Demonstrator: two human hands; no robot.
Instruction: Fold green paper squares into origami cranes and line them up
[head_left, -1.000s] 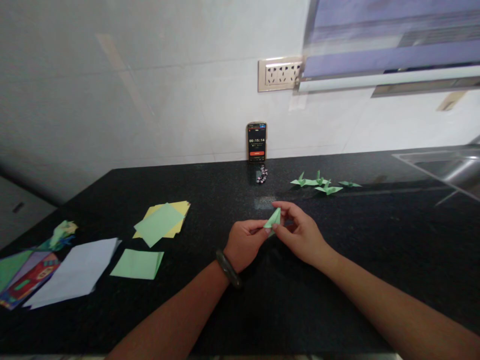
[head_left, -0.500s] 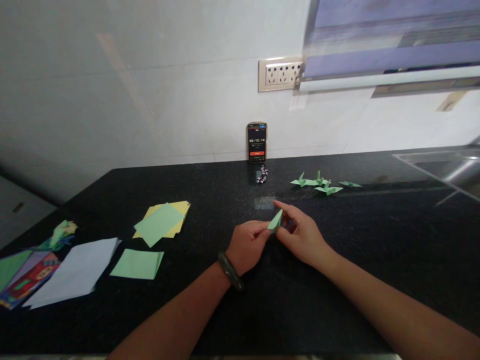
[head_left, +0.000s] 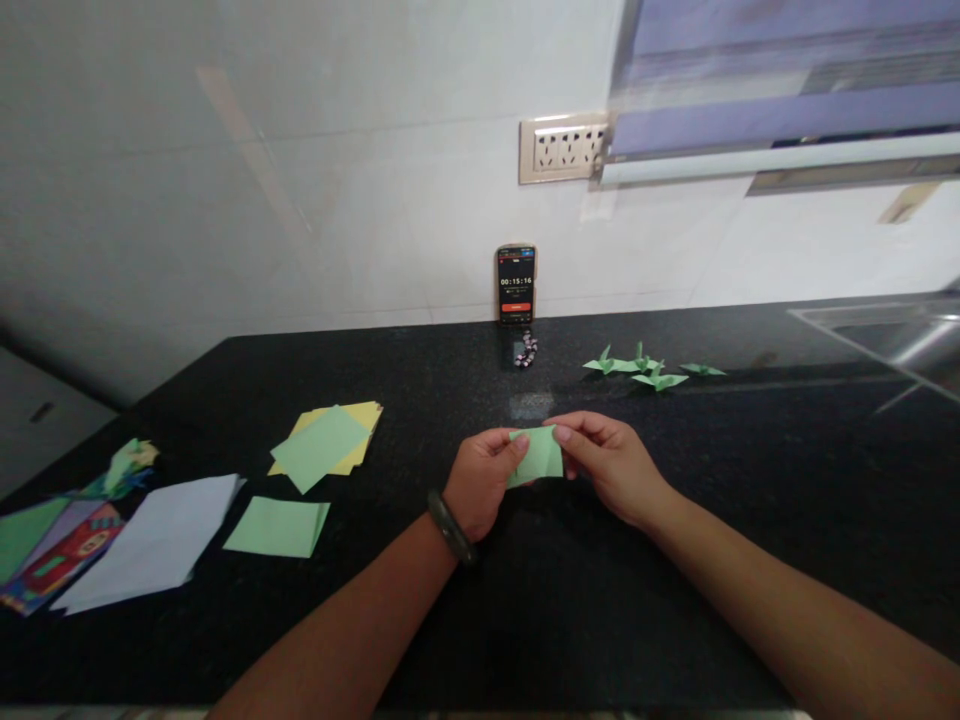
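A small creased sheet of light green origami paper (head_left: pixel 541 455) is held up over the black counter between my two hands. My left hand (head_left: pixel 484 475), with a dark bangle on its wrist, pinches the paper's left edge, thumb on top. At the upper right corner, my right hand (head_left: pixel 611 460) grips the same paper between thumb and fingers. Fold lines run across its face; the underside is hidden. Beyond my right hand, several folded green paper cranes (head_left: pixel 656 378) sit on the counter.
A phone (head_left: pixel 516 285) showing a timer leans against the wall, a beaded string (head_left: pixel 526 350) before it. To the left lie green and yellow sheets (head_left: pixel 322 445), a folded green paper (head_left: pixel 276 527), white paper (head_left: pixel 161 540) and a colourful packet (head_left: pixel 67 555). A sink edge (head_left: pixel 862 345) is at right.
The green paper, a narrow pointed fold earlier, is now opened into a flat, roughly rectangular piece. My left hand has shifted slightly left, and both thumbs now lie on the paper.
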